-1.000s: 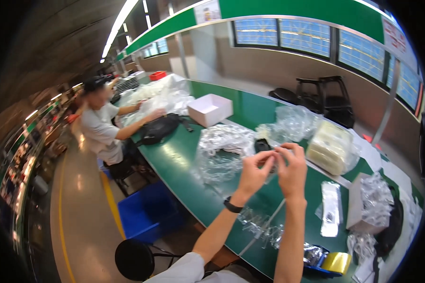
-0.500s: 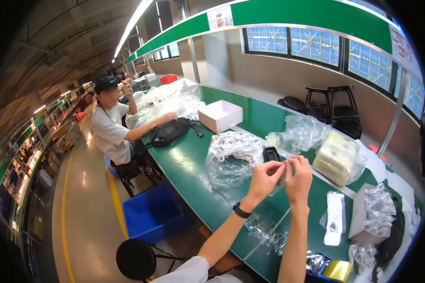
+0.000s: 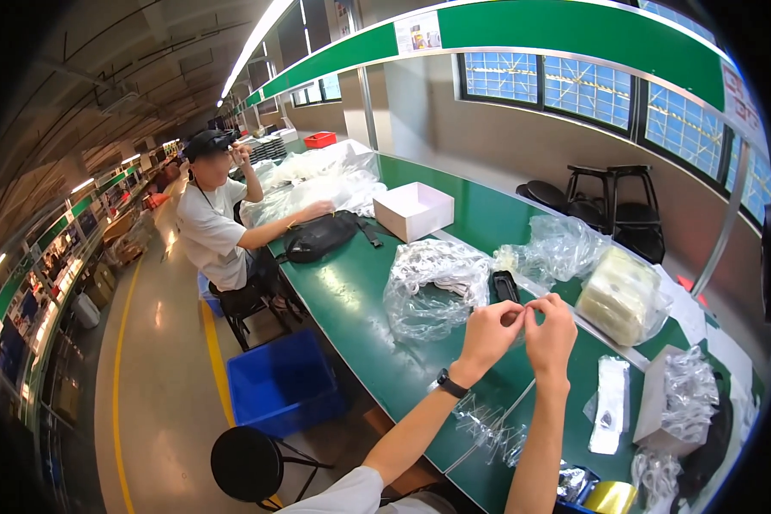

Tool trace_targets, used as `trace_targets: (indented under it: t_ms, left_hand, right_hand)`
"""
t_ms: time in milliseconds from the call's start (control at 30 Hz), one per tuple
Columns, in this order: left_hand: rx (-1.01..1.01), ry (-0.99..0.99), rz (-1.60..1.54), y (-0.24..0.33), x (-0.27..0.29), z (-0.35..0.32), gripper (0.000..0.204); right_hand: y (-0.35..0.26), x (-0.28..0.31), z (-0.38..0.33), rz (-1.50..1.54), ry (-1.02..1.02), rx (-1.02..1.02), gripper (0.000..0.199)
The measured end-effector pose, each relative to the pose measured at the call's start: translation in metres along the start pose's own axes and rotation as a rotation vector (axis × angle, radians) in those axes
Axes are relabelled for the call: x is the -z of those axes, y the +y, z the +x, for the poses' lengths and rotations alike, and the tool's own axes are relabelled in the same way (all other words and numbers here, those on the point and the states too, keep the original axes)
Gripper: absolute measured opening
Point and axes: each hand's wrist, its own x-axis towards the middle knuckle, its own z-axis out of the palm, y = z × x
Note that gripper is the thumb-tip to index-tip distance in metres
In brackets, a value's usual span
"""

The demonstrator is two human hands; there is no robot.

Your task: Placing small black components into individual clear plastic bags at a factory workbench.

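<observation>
Over the green table [image 3: 344,301], my left hand [image 3: 488,336] and my right hand [image 3: 551,336] meet fingertip to fingertip, each closed in a pinch. What they hold, if anything, is too small to make out. Just beyond them lies a small black object [image 3: 505,284]. A transparent bag of white cords [image 3: 437,278] rests to their left. Thin pieces in transparent wrapping [image 3: 493,428] lie loose between my forearms. On the right is a white strip-shaped packet [image 3: 608,404]. A dark band [image 3: 451,383] circles my left wrist.
A white open box [image 3: 414,212], a bag of pale blocks [image 3: 618,295] and a box of plastic bags [image 3: 681,396] stand about. A roll of yellow tape [image 3: 610,497] is near. At left, a co-worker [image 3: 218,210] touches a black pouch [image 3: 321,237]. A blue bin [image 3: 283,381] and stool [image 3: 247,463] stand below.
The view has shifted slightly, so the scene sits a little further right and lower. My hands stay pinched together. The co-worker's raised hand has moved a little.
</observation>
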Motion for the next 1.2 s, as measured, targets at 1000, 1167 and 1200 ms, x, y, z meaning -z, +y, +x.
trace_targets:
  t_ms: [1000, 1167, 1200]
  left_hand:
    - [-0.006, 0.134, -0.008, 0.001, -0.021, -0.005, 0.012]
    - [-0.042, 0.129, -0.069, 0.007, -0.016, -0.006, 0.010]
    - [-0.019, 0.119, -0.108, 0.008, -0.018, -0.007, 0.010]
  right_hand:
    - [0.004, -0.022, -0.005, 0.170, 0.197, -0.196, 0.007]
    - [0.008, -0.017, 0.003, 0.235, 0.266, -0.261, 0.010]
    - [0.012, -0.017, 0.001, 0.290, 0.266, -0.281, 0.012]
